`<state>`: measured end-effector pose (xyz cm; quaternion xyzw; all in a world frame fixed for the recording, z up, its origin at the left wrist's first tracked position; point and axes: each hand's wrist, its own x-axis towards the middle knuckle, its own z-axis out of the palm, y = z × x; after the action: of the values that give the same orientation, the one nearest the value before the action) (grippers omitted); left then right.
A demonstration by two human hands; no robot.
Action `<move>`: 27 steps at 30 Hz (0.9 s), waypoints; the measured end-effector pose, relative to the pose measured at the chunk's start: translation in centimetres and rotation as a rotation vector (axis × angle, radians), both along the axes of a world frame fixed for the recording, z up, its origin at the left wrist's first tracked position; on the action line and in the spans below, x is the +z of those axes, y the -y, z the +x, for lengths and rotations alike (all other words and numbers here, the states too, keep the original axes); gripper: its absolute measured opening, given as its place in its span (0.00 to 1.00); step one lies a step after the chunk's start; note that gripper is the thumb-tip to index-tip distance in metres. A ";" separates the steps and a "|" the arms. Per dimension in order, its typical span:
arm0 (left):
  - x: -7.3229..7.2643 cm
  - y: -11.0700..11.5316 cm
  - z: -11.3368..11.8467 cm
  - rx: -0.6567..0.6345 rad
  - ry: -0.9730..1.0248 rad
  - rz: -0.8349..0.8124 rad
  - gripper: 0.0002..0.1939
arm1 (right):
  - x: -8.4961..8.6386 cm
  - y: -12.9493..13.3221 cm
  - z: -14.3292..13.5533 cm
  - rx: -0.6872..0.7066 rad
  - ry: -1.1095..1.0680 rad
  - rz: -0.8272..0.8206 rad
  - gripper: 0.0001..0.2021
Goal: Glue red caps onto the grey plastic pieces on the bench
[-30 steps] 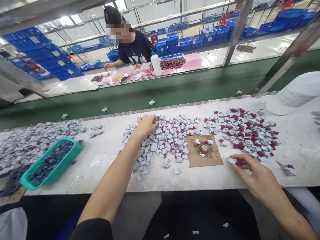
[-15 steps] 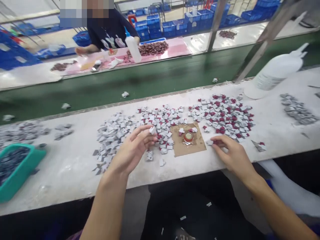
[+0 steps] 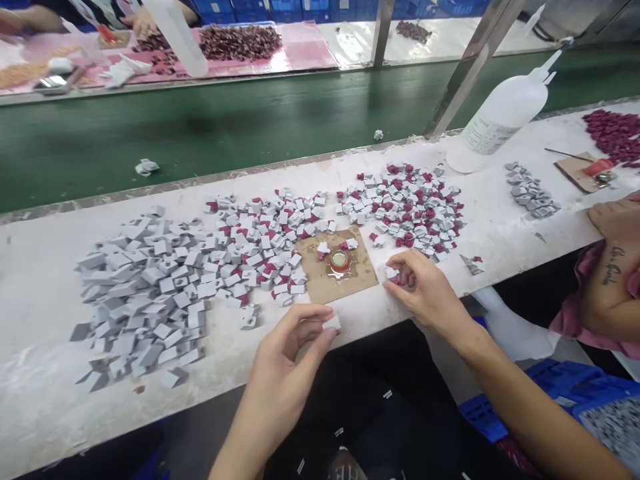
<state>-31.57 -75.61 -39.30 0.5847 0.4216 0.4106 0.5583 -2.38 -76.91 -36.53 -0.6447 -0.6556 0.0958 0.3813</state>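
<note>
My left hand (image 3: 285,367) pinches a small light-grey plastic block (image 3: 331,323) between thumb and fingertips, over the bench's front edge. To its right, my right hand (image 3: 425,290) grips a grey-and-maroon plastic piece (image 3: 392,274), partly hidden by the fingers. Between and beyond both hands lies a brown cardboard square (image 3: 320,287). It carries a small round red-rimmed cap (image 3: 340,261) amid clear wet liquid, plus two grey-and-maroon pieces. Plain grey blocks form a pile (image 3: 150,287) at left; grey-and-maroon pieces form a middle heap (image 3: 265,243) and a right heap (image 3: 410,210).
A white squeeze bottle (image 3: 495,123) stands behind the right heap, near a metal post (image 3: 465,63). Beyond runs a green conveyor belt (image 3: 225,123) with a few pieces. At right rests another person's forearm (image 3: 613,267). Across the belt, a co-worker's hand (image 3: 145,23) shows.
My left hand has drawn back from the middle heap to the bench's front edge with the grey block. My right hand keeps its piece, now more visible. The view has shifted rightward and down.
</note>
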 end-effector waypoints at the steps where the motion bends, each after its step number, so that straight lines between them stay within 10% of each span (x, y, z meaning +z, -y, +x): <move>1: -0.1 0.0 0.2 -0.006 0.007 -0.020 0.14 | 0.0 0.0 0.0 -0.008 0.014 -0.021 0.11; 7: 0.2 0.1 0.9 -0.038 -0.004 -0.064 0.11 | 1.7 0.7 0.9 0.001 0.073 -0.128 0.20; 18: 0.7 -0.1 1.3 0.000 -0.003 -0.133 0.10 | 3.8 -0.3 5.2 0.481 0.190 -0.129 0.14; 27: 1.7 -2.1 1.8 0.076 0.131 -0.048 0.11 | 4.0 -0.9 0.2 0.344 -0.108 0.070 0.09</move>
<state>-29.76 -73.49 -37.64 0.5268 0.4155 0.4588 0.5825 -2.19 -76.04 -32.55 -0.5031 -0.7377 0.1713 0.4164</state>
